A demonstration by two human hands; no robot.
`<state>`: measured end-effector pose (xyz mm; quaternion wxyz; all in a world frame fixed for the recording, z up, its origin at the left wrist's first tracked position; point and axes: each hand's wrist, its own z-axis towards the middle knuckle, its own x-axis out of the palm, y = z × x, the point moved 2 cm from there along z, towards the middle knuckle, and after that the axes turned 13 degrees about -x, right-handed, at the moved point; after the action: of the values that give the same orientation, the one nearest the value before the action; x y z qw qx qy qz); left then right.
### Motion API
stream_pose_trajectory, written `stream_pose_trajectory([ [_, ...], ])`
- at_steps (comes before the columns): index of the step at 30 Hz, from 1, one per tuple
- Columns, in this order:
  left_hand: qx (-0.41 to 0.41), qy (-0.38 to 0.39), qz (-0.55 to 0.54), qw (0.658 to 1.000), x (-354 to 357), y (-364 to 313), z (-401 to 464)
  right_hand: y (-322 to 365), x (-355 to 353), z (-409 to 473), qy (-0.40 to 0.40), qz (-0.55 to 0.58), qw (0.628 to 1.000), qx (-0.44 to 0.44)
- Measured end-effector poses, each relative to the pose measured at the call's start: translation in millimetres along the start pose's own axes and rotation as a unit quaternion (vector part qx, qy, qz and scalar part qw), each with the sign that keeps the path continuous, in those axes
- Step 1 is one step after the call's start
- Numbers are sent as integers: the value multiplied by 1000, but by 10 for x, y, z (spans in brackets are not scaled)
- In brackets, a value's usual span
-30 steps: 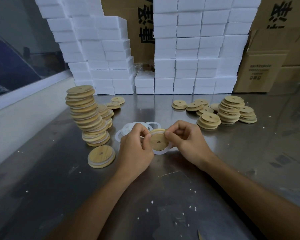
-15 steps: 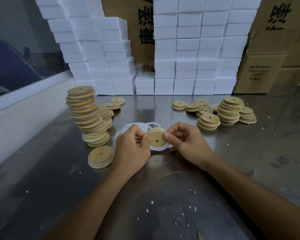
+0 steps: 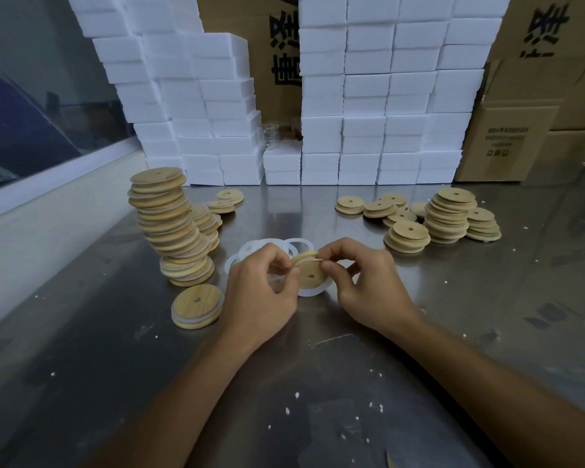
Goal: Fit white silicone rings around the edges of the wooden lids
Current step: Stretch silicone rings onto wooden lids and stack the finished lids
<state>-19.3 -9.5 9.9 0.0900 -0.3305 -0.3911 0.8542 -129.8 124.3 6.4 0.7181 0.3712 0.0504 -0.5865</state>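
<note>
A round wooden lid (image 3: 309, 273) with a small centre hole is held upright between both hands above the metal table. A white silicone ring (image 3: 310, 292) hangs loose around its lower edge. My left hand (image 3: 262, 295) pinches the lid's left edge with thumb and fingers. My right hand (image 3: 365, 282) pinches the ring and lid at the top right edge. Loose white rings (image 3: 250, 249) lie on the table just behind my left hand. One ringed lid (image 3: 197, 306) lies flat to the left.
A tall leaning stack of ringed lids (image 3: 169, 228) stands at the left. Lower piles of bare wooden lids (image 3: 448, 216) sit at the right. White foam boxes (image 3: 368, 130) and cardboard cartons (image 3: 514, 140) wall off the back of the steel table (image 3: 318, 400).
The lid has tilted further onto its edge and the ring has shifted around it. Both hands have kept their hold and stayed almost in place.
</note>
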Motion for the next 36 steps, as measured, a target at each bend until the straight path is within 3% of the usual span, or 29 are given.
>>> stream_pose_trajectory([
  [3,37,18,-8,999,10,-24,-8,36,30,-4,21,-27,998,-55],
  [7,-3,22,-21,1000,8,4,1,48,51,4,19,-14,997,-71],
  [11,-70,21,-51,996,10,42,27,-7,46,18,-2,49,999,-5],
  [18,-86,31,-66,994,15,25,42,-64,23,46,-18,112,989,93],
  [30,-208,59,-183,959,43,163,57,-108,-16,32,15,186,973,137],
  [36,-189,64,-166,966,60,93,38,-132,-33,33,-7,206,964,165],
])
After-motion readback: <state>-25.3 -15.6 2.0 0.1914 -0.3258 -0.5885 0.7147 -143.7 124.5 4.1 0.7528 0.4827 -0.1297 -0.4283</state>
